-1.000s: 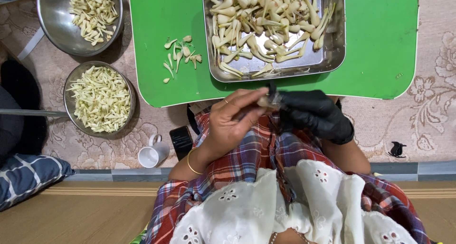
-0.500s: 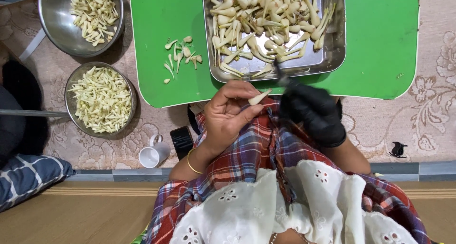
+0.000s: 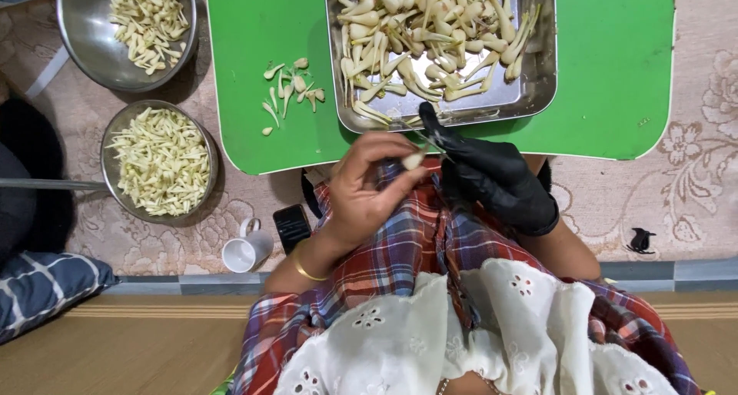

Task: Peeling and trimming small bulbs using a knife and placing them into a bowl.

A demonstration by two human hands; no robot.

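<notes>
Left hand [image 3: 369, 187] pinching pale clove [image 3: 413, 161] at frame centre, shifted lower than before, gloved right hand [image 3: 492, 181] closed around small blade [image 3: 421, 140] against it, green bench [image 3: 615, 72] above, steel tray [image 3: 538, 80], patterned floor mat [image 3: 692, 195].

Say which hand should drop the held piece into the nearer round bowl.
Left, probably: the left hand pinches the pale piece and is nearer the bowl; the gloved right hand lies farther away.

green table [image 3: 615, 72], black glove [image 3: 492, 176], plaid skirt [image 3: 415, 249]
</notes>
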